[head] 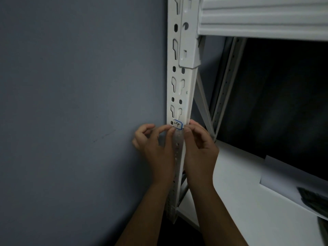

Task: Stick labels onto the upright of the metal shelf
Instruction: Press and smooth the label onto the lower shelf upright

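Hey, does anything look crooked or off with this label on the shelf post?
The label sits slightly tilted on the upright, partly covering one of its holes. Nothing looks damaged.

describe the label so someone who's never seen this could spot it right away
Find the white metal upright beside the grey wall. Follow its slots down to the two hands; the label sits between their fingertips. It alone has a blue outline and handwritten "-4".

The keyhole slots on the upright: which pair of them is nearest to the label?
The lowest visible pair, just above the label that the left hand and right hand press onto the upright. The other pairs sit higher, toward the beam bracket.
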Action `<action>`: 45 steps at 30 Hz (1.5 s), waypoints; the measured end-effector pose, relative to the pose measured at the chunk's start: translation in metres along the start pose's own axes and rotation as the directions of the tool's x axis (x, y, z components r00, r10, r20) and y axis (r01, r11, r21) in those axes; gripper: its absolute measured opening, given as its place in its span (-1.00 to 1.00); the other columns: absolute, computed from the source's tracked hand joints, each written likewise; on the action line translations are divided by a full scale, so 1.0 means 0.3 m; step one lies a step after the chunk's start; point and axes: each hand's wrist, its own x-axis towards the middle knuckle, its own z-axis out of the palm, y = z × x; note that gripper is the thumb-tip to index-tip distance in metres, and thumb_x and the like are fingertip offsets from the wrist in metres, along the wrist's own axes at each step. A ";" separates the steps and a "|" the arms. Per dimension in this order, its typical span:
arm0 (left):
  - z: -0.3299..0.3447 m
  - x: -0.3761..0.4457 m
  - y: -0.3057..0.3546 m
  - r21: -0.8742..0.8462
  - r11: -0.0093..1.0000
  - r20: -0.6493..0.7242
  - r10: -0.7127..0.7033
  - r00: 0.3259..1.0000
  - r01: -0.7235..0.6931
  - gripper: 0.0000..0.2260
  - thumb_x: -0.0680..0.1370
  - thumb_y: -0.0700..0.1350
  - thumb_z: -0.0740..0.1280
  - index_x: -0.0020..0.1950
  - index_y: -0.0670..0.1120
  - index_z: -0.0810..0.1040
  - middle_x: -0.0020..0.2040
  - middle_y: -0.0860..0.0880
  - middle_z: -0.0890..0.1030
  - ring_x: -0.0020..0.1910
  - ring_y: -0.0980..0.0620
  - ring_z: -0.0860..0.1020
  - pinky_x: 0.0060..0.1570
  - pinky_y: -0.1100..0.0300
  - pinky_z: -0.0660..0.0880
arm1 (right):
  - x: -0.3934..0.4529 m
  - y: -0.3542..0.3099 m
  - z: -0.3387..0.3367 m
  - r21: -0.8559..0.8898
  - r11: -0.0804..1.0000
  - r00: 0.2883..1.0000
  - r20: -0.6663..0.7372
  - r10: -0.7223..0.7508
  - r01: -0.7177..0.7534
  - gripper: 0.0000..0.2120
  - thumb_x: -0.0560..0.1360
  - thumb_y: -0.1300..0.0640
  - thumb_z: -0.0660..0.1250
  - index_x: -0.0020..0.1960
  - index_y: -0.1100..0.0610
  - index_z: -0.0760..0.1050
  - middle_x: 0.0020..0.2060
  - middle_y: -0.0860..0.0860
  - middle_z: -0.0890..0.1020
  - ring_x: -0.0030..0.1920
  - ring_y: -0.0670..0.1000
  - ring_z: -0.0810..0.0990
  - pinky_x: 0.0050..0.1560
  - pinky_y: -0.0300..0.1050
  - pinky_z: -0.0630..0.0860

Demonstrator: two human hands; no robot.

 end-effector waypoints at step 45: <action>0.012 0.006 -0.023 0.046 0.998 -0.030 0.044 0.999 -0.042 -0.94 0.45 -0.20 0.43 -0.11 -0.07 0.60 0.12 0.05 0.36 0.04 0.27 0.25 0.01 0.60 0.20 | -0.003 0.009 -0.012 -0.008 1.000 0.999 0.029 0.017 -0.016 -0.83 0.50 0.27 0.37 -0.11 -0.01 0.58 0.13 -0.03 0.62 0.15 -0.14 0.58 0.08 -0.27 0.56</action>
